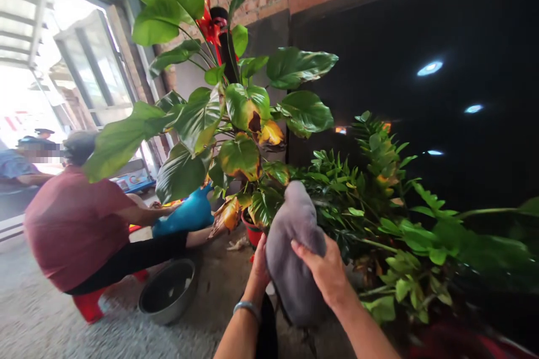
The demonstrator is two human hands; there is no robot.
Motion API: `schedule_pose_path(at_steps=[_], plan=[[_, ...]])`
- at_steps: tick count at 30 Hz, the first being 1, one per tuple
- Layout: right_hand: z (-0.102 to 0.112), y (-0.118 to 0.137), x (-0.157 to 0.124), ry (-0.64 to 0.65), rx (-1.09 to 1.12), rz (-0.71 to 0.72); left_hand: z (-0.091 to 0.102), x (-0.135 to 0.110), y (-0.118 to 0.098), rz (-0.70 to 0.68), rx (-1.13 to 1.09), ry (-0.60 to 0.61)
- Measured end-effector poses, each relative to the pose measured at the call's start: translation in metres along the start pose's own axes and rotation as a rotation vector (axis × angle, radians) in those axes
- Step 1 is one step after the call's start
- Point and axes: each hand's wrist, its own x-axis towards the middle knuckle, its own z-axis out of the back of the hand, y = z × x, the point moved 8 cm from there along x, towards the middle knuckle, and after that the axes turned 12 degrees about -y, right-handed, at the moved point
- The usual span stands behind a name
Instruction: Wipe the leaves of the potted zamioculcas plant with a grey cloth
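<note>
A soft grey plush piece (290, 269), shaped like the stuffed body of a toy, is upright in front of me. It has a rounded knob at its top and a bulge on its right side. My left hand (261, 263) holds its left edge, with most of the fingers hidden behind the plush. On the other side, my right hand (326, 269) grips the bulge, its thumb lying across the front. A bracelet (248, 308) circles my left wrist.
A tall potted plant (240, 151) rises just ahead; its red pot (251, 230) sits behind the plush. More leafy plants (404, 230) crowd the right. At left, a person (80, 213) sits on a red stool (89, 303) beside a grey basin (168, 291), near a blue bag (185, 216).
</note>
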Motion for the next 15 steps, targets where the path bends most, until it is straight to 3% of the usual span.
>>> schedule_pose_path(at_steps=[2,4,6,8,10,15], plan=[[0.013,-0.024,0.010,-0.121,0.014,-0.156,0.001,0.002,0.002,0.024,-0.087,-0.019],[0.021,-0.070,0.000,-0.144,0.023,-0.359,0.003,0.005,0.006,0.070,-0.172,-0.028],[0.019,-0.113,-0.024,-0.053,0.049,-0.500,0.004,0.009,0.009,0.096,-0.210,-0.018],[0.013,-0.134,-0.046,0.043,0.101,-0.571,0.007,0.013,0.011,0.096,-0.239,-0.002],[0.010,-0.124,-0.053,0.057,0.132,-0.552,0.010,0.016,0.011,0.092,-0.286,0.009],[0.030,-0.029,0.003,-0.230,0.154,-0.250,0.011,0.016,0.014,0.128,-0.346,0.039]])
